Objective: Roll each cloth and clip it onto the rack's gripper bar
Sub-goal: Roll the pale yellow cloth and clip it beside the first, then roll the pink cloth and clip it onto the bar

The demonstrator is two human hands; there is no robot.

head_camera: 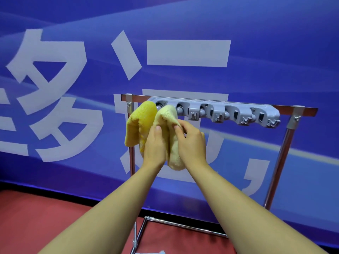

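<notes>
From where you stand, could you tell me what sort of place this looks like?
Probably a staged demo or exhibition area, not a home. A large blue printed banner with big white characters fills the background, the floor is red carpet, and a free-standing metal rack carries a grey gripper bar.

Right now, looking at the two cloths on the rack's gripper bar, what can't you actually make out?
Head view, the only one:
- Whether the pale yellow cloth is clipped: its own folds cover the gripper bar there.
- The bright yellow cloth hides its clip too.
- Both hands, left hand and right hand, cover the pale cloth's middle.
- A light blue item is cut off by the bottom edge.
</notes>
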